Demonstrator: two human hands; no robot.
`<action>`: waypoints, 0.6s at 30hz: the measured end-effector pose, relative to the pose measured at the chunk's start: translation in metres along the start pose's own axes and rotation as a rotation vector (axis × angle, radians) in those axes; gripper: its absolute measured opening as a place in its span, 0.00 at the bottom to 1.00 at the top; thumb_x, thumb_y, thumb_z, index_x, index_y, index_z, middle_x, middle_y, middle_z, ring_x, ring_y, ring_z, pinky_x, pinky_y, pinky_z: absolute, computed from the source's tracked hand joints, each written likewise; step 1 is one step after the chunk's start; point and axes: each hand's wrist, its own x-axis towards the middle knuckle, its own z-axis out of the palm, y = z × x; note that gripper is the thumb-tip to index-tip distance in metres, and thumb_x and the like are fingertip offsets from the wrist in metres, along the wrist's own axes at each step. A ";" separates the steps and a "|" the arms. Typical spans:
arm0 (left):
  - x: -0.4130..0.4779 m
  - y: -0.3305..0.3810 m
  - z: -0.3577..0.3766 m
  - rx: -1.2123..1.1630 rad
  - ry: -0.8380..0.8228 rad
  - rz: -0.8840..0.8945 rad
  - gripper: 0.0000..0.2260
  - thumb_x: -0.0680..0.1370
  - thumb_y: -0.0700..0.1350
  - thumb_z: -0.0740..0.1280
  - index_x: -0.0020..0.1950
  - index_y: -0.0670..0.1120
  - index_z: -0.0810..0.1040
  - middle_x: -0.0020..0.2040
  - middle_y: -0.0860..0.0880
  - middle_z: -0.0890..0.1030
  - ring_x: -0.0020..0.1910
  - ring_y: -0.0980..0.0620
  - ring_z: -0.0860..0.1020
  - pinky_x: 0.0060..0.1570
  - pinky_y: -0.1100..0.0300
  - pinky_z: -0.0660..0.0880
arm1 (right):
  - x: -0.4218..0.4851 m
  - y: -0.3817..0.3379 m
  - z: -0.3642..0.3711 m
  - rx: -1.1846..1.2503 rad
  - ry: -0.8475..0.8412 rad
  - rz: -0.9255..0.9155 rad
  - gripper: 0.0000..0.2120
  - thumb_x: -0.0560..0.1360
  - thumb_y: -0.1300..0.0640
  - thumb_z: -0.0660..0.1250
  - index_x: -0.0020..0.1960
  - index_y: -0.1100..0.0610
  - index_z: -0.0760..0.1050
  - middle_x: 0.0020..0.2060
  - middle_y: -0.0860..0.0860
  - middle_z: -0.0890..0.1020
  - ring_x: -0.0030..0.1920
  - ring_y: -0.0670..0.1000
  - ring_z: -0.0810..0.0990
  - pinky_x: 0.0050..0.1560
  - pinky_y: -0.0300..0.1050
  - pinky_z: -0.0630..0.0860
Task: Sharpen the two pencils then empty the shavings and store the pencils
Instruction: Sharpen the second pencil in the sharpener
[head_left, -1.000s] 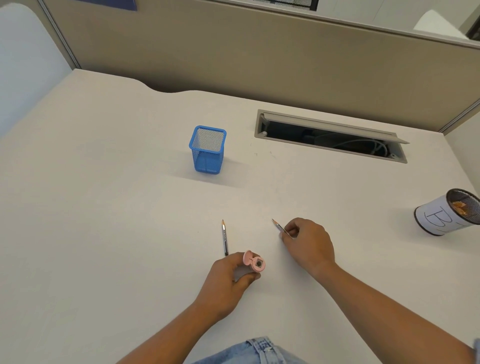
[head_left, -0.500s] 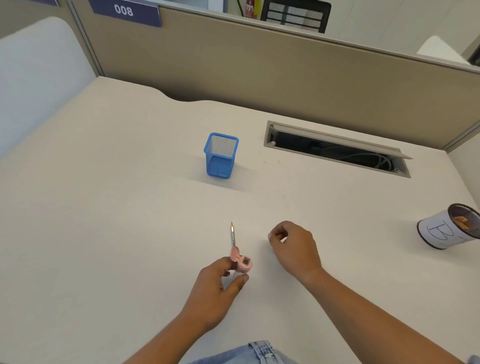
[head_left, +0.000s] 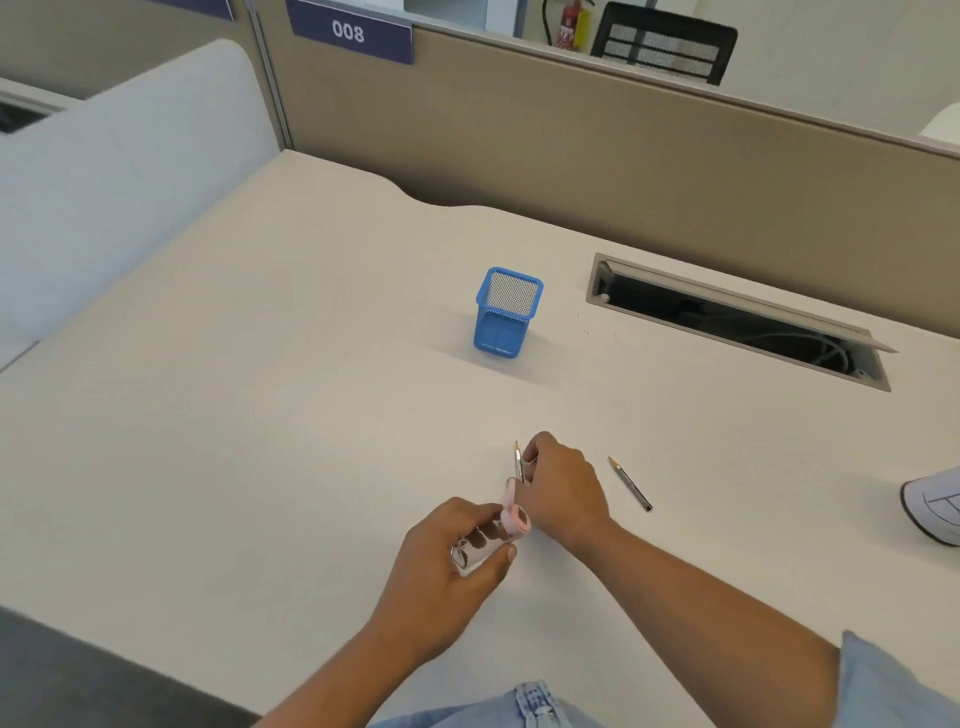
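Observation:
My left hand (head_left: 447, 571) is closed around a pink and white pencil sharpener (head_left: 493, 535), held just above the desk with its pink cap end pointing right. My right hand (head_left: 563, 486) sits just beyond it, fingertips pinched on a dark pencil (head_left: 517, 457) whose sharpened tip points away from me. A second dark pencil (head_left: 630, 484) lies loose on the desk to the right of my right hand, tip pointing away. A blue mesh pencil holder (head_left: 506, 312) stands upright farther back, with no pencils in it.
A white paper cup (head_left: 935, 506) with marker writing lies at the right edge, partly cut off. An open cable slot (head_left: 737, 322) is set into the white desk (head_left: 260, 415) at the back right. A beige partition (head_left: 571, 135) runs along the far edge.
My right hand let go of the right pencil and moved left onto the other pencil. My left hand kept hold of the sharpener. The camera tilted up.

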 end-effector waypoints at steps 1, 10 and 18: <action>0.000 0.001 -0.002 -0.009 0.002 0.001 0.13 0.73 0.47 0.72 0.50 0.65 0.78 0.46 0.60 0.79 0.44 0.56 0.77 0.42 0.69 0.72 | -0.001 0.001 0.000 -0.008 0.001 0.001 0.10 0.71 0.55 0.68 0.52 0.53 0.73 0.45 0.51 0.83 0.45 0.56 0.82 0.44 0.52 0.81; 0.002 0.019 -0.007 -0.067 -0.003 -0.023 0.12 0.75 0.47 0.71 0.56 0.60 0.76 0.47 0.62 0.80 0.45 0.57 0.78 0.42 0.69 0.74 | -0.046 0.009 -0.047 0.392 0.032 0.026 0.09 0.71 0.64 0.66 0.43 0.51 0.79 0.33 0.47 0.80 0.35 0.49 0.78 0.37 0.43 0.76; 0.003 0.049 -0.008 -0.057 -0.017 0.043 0.11 0.71 0.46 0.76 0.49 0.57 0.78 0.46 0.62 0.82 0.46 0.58 0.77 0.42 0.72 0.70 | -0.127 0.022 -0.123 0.736 0.059 -0.022 0.18 0.76 0.70 0.65 0.45 0.51 0.87 0.32 0.50 0.80 0.34 0.50 0.72 0.41 0.45 0.69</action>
